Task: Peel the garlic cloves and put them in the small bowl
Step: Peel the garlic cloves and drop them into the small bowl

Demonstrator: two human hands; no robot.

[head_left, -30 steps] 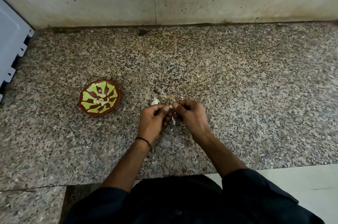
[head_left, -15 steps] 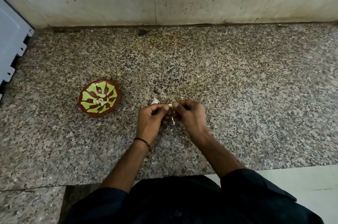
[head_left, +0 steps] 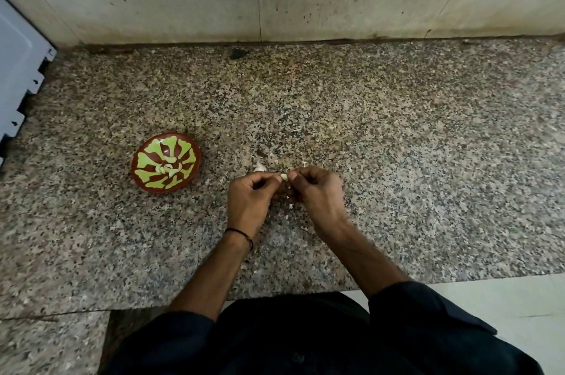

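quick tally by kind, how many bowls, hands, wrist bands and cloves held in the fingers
small bowl: 1
hands: 2, left hand and right hand
garlic clove, pinched between both hands: 1
wrist band, on the left wrist: 1
total: 5
The cloves lying in the bowl are too small to count.

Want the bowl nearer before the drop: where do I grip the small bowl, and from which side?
Probably pinch the small bowl by its right rim, from the right: it sits upright left of the left hand, peeled cloves only mid-bowl.
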